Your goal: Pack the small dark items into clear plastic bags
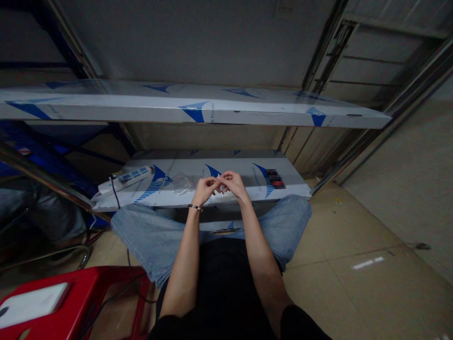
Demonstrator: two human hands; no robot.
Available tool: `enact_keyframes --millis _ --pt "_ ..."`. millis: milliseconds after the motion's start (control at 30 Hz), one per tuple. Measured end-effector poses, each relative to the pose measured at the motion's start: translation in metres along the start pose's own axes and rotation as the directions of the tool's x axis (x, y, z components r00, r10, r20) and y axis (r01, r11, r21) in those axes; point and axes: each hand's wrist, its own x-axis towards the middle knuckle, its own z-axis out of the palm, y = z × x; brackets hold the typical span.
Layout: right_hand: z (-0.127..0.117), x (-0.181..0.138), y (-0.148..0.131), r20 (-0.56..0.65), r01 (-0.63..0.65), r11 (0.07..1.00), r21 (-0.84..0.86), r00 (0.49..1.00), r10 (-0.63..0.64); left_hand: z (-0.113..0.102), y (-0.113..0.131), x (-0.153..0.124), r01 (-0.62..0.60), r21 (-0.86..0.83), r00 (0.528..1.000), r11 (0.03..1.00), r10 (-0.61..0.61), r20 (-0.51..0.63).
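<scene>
Over the front part of the lower shelf [244,164], my left hand [206,190] and my right hand [233,183] meet at the fingertips. Both are closed in a pinch around a small, pale, partly see-through piece [222,187], mostly hidden by the fingers and too small to name. A dark beaded bracelet [195,207] circles my left wrist. Just left of my left hand, a crumpled clear plastic bag [183,183] lies on the shelf. Right of my right hand sits a dark and red item [275,179], blurred out in the picture.
A white power strip [129,179] with a black cable lies at the shelf's left end. The upper shelf [233,113] crosses ahead above my hands. At lower left, a red stool [85,288] carries a white phone-like slab [31,304]. My knees flank the lower shelf's front edge.
</scene>
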Motion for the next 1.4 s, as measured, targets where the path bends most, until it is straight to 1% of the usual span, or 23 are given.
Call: enact_keyframes --millis 100,233,333,500,567,633,733,800,833,900,933,1000,1067,1100,1167,1200,1233,1267,1333,1400 --pt "-0.002 0.001 0.004 0.03 -0.012 1.0 -0.002 0.999 0.012 -0.003 0.002 -0.002 -0.007 0.04 1.0 0.999 0.006 0.025" --pt "-0.005 0.001 0.009 0.05 -0.04 0.999 -0.024 0.998 0.041 -0.006 0.003 -0.002 0.024 0.078 0.996 0.997 -0.031 0.086" --pt "-0.008 0.002 0.011 0.052 -0.053 0.998 -0.026 0.997 0.054 -0.007 0.002 -0.001 0.038 0.097 0.993 0.995 -0.049 0.11" --pt "-0.012 0.002 0.01 0.041 -0.068 0.995 -0.066 0.997 0.071 -0.004 0.006 -0.001 0.072 0.089 0.979 0.993 -0.088 0.185" --pt "-0.013 0.001 0.009 0.02 -0.061 0.994 -0.091 0.998 0.064 -0.003 0.007 -0.002 0.073 0.097 0.979 0.993 -0.089 0.181" --pt "-0.012 0.001 0.008 0.015 -0.052 0.991 -0.127 0.998 0.054 -0.002 0.008 -0.003 0.04 0.14 0.989 0.989 -0.059 0.136" --pt "-0.01 0.001 0.009 0.065 -0.053 0.979 -0.195 0.996 0.067 -0.001 0.005 -0.002 -0.023 0.235 0.998 0.972 0.009 0.057" --pt "-0.009 0.001 0.01 0.085 -0.066 0.967 -0.247 0.992 0.09 -0.001 0.003 -0.002 -0.04 0.267 0.998 0.963 0.026 0.057" --pt "-0.009 0.001 0.011 0.077 -0.068 0.956 -0.284 0.993 0.094 -0.001 0.002 -0.002 -0.043 0.276 0.997 0.96 0.026 0.066" --pt "-0.007 0.0 0.009 0.024 -0.042 0.914 -0.404 0.998 0.056 0.001 0.001 -0.002 -0.041 0.321 0.998 0.946 0.023 0.057" --pt "-0.006 -0.001 0.006 -0.008 -0.02 0.872 -0.49 1.0 0.018 0.002 0.002 -0.003 -0.038 0.366 0.999 0.93 0.027 0.036" --pt "-0.002 -0.004 -0.001 -0.052 0.004 0.743 -0.669 0.997 -0.051 0.005 0.003 -0.003 -0.03 0.479 0.999 0.877 0.043 -0.016" --pt "0.002 -0.007 -0.008 -0.09 -0.028 0.604 -0.796 0.993 -0.073 0.009 0.004 -0.003 -0.009 0.587 0.995 0.81 0.065 -0.074" --pt "0.004 -0.009 -0.011 -0.111 -0.054 0.55 -0.834 0.991 -0.07 0.01 0.005 -0.003 0.007 0.629 0.991 0.777 0.077 -0.106" --pt "0.006 -0.012 -0.013 -0.141 -0.091 0.485 -0.87 0.988 -0.066 0.01 0.004 -0.003 0.038 0.685 0.982 0.727 0.1 -0.16" --pt "0.005 -0.013 -0.012 -0.134 -0.087 0.479 -0.873 0.989 -0.064 0.009 0.004 -0.003 0.046 0.701 0.979 0.712 0.106 -0.172" --pt "0.004 -0.012 -0.01 -0.109 -0.065 0.495 -0.866 0.992 -0.06 0.008 0.003 -0.003 0.045 0.708 0.98 0.705 0.105 -0.167" --pt "0.002 -0.012 -0.006 -0.071 -0.031 0.533 -0.846 0.996 -0.054 0.006 0.003 -0.003 0.036 0.709 0.984 0.704 0.099 -0.148" --pt "-0.004 -0.009 0.002 -0.007 0.024 0.649 -0.76 0.999 -0.045 0.003 0.001 -0.003 0.006 0.698 0.992 0.716 0.084 -0.095" --pt "-0.008 -0.007 0.008 -0.002 0.021 0.741 -0.671 1.0 -0.031 0.002 -0.001 -0.003 -0.011 0.691 0.994 0.722 0.083 -0.071"
